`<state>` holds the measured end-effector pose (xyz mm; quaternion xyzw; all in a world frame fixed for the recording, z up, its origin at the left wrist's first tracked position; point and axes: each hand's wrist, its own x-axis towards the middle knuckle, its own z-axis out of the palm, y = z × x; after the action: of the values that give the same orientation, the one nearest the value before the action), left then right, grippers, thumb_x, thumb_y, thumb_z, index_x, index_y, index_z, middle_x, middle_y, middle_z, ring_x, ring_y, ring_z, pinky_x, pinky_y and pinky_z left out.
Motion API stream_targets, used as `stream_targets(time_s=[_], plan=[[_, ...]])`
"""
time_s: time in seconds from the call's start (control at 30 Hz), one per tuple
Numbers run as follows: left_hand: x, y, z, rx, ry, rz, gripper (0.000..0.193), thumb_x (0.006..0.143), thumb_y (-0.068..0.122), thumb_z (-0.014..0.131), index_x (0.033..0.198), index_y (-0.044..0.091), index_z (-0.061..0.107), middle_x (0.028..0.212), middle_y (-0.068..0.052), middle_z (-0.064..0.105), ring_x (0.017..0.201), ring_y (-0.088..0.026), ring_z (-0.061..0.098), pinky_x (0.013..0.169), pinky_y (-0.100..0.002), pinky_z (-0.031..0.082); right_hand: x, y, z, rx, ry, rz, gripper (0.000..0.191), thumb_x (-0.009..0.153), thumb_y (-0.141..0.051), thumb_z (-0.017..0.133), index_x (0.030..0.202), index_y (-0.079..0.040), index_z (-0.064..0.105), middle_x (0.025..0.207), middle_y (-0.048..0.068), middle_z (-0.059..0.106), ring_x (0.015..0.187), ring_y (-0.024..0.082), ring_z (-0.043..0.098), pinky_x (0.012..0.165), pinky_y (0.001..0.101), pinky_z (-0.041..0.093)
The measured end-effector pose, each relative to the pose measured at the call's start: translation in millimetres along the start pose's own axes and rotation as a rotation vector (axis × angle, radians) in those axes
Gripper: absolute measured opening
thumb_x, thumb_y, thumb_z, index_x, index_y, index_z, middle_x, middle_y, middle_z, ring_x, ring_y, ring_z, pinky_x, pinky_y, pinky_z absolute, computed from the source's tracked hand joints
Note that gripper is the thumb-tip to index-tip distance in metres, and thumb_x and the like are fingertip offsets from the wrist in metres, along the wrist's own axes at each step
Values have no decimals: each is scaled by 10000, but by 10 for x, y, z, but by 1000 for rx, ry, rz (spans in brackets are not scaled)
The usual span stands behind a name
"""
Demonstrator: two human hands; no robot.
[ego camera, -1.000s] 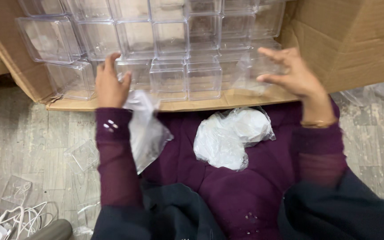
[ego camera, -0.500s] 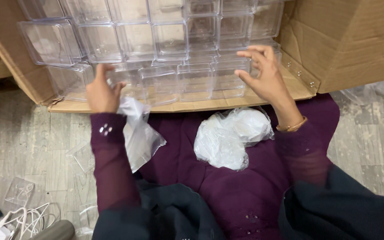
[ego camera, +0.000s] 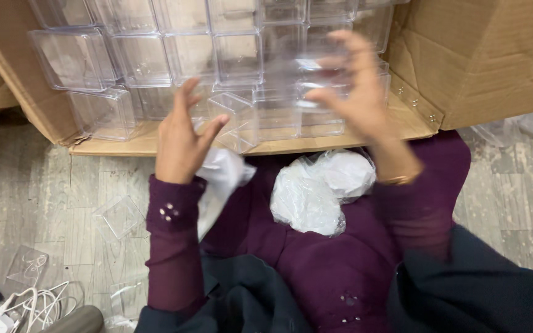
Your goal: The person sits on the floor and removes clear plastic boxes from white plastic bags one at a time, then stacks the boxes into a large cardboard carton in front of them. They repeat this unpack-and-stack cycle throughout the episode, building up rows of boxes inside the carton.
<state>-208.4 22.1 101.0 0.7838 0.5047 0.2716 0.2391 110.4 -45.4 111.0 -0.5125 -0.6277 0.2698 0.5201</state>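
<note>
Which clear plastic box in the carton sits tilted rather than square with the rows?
The clear plastic box at the front edge, beside the left hand; its corner points forward.

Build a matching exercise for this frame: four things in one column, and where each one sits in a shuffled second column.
Things:
1. clear plastic boxes
2. white bundle in clear plastic
3. white cable
4. bracelet

Places:
A. on the right wrist
B. on the floor, lower left
C. stacked in the open cardboard carton
D. on the lap, on purple cloth

Pairs: 1-C, 2-D, 3-B, 4-A
</note>
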Motion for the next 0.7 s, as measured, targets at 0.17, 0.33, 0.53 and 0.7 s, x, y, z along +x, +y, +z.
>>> stream_targets(time_s=[0.17, 0.33, 0.53, 0.7], plan=[[-8, -590, 431, -36, -233, -137, 1005, 801, 518, 831, 1532, 29, 345, 1422, -338, 512, 1221, -419, 610, 1001, -479, 499, -408, 796, -893, 79, 330, 320, 926, 953, -289, 845, 1641, -98, 256, 1380, 132, 632, 1303, 232, 609, 1089, 370, 548], [108, -786, 606, -270, -227, -46, 1145, 751, 361, 906, 1590, 58, 187, 1392, -300, 531, 1316, -377, 534, 981, -432, 512, -732, 1630, -1046, 22, 173, 448, 698, 1110, -234, 778, 1643, 16, 404, 1592, 195, 562, 1532, 259, 511, 1249, 379, 425], [183, -696, 471, -345, -247, 30, 924, 758, 176, 863, 1535, 163, 364, 1449, -151, 555, 1249, -269, 611, 790, -394, 590, -779, 1625, -1026, 137, 109, 490, 966, 901, -42, 691, 1683, -139, 132, 1661, 278, 325, 1513, 325, 408, 1192, 403, 395], [112, -757, 382, 51, 40, 5, 780, 812, 214, 919, 1486, 184, 528, 1066, -137, 706, 972, -308, 682, 832, -439, 529, -743, 1411, -970, 92, 49, 498, 1054, 893, 7, 698, 1704, -208, 61, 1663, 368, 194, 1587, 409, 221, 1219, 437, 318]])
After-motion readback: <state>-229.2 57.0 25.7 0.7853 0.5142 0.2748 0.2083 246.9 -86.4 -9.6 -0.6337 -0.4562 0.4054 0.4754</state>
